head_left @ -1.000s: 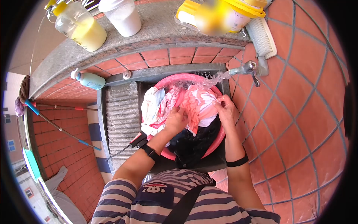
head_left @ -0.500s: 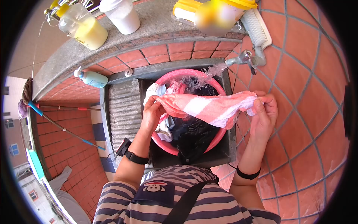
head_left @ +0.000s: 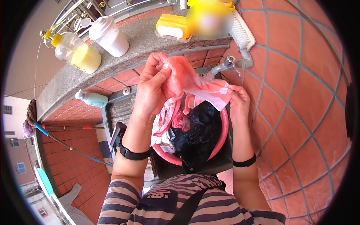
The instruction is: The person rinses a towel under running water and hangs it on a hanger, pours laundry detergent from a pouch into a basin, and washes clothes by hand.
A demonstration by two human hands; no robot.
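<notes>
Stretched between my two hands above the pink basin (head_left: 224,129) is a wet pink-and-white towel (head_left: 193,80). My left hand (head_left: 152,84) is raised higher and pinches its bunched left end between thumb and fingers. At the other end, my right hand (head_left: 239,103) grips a corner, with a whitish part hanging below. Soaked laundry fills the basin: dark clothes (head_left: 198,131) on the right, pink and white pieces (head_left: 168,118) on the left. Behind the towel, the tap (head_left: 225,65) points over the basin; the towel partly hides its water.
The basin stands in a dark sink beside a ribbed washboard, mostly hidden by my left arm. A pump bottle (head_left: 93,99) is left of it. On the stone ledge (head_left: 131,52) are a yellow-capped bottle (head_left: 80,56), a white tub (head_left: 109,37) and yellow packages (head_left: 172,27). A mop (head_left: 56,138) leans left.
My left hand has lifted its end of the towel up and away, and my right hand has come inward. The towel, nearly level before, now bends and slopes to the right.
</notes>
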